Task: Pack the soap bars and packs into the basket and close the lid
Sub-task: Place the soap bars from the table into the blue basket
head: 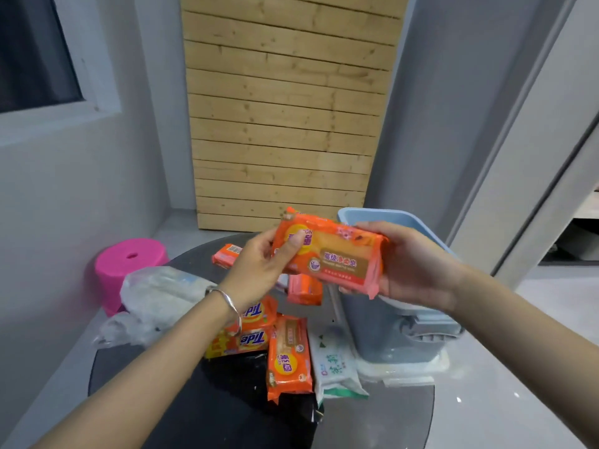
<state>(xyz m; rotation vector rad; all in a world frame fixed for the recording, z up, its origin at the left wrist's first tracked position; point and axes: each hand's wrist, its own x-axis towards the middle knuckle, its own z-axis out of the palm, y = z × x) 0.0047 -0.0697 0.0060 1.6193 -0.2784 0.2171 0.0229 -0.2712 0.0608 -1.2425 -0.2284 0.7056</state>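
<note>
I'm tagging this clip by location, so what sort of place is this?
Likely a plain room in a home, maybe a storage corner: a slatted wood panel against the bare grey wall, a pink stool, and soap packs on a dark table.

Orange soap pack [334, 257], print side up, held level over the table [372, 422] between left hand [256, 270] and right hand [415, 270]. Basket [389, 335]: pale blue plastic, upright, top open, at the table's right edge. On the table: two Tide packs [256, 335] stacked mid-table, long orange bar [288, 354] and white-green pack [337, 367] side by side left of the basket, second orange bar [304, 290] below the held pack, third orange bar [227, 254] near the far edge.
</note>
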